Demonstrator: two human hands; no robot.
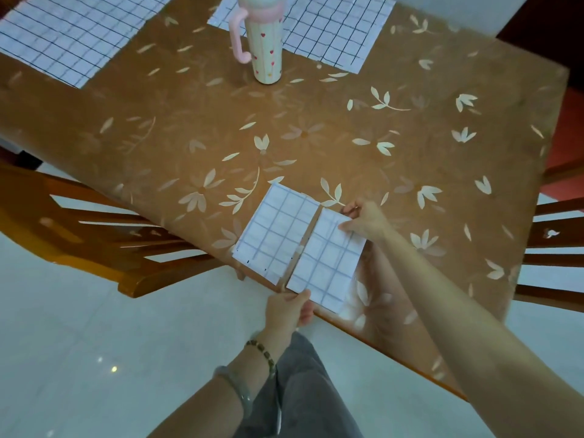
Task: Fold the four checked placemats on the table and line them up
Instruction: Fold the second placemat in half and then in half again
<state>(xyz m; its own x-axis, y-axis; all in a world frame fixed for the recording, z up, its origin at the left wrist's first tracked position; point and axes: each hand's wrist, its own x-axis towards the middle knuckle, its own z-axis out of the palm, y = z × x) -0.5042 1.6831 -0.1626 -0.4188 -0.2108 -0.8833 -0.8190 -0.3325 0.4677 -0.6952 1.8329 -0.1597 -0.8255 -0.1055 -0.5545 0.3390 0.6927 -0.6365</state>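
Two folded white checked placemats lie side by side at the table's near edge: one folded placemat [275, 230] on the left and a second folded placemat [328, 260] just right of it, a narrow gap between them. My left hand [289, 309] pinches the near corner of the second one. My right hand [365, 221] pinches its far right corner. Two unfolded checked placemats lie flat at the far side: one unfolded placemat [69, 33] at far left, another unfolded placemat [331, 30] at far centre.
A tall cream tumbler [265, 42] with a pink handle stands on the brown flowered tablecloth [316, 137], overlapping the far centre placemat. Wooden chairs stand at the left [94, 235] and right [556, 248]. The floor is pale tile.
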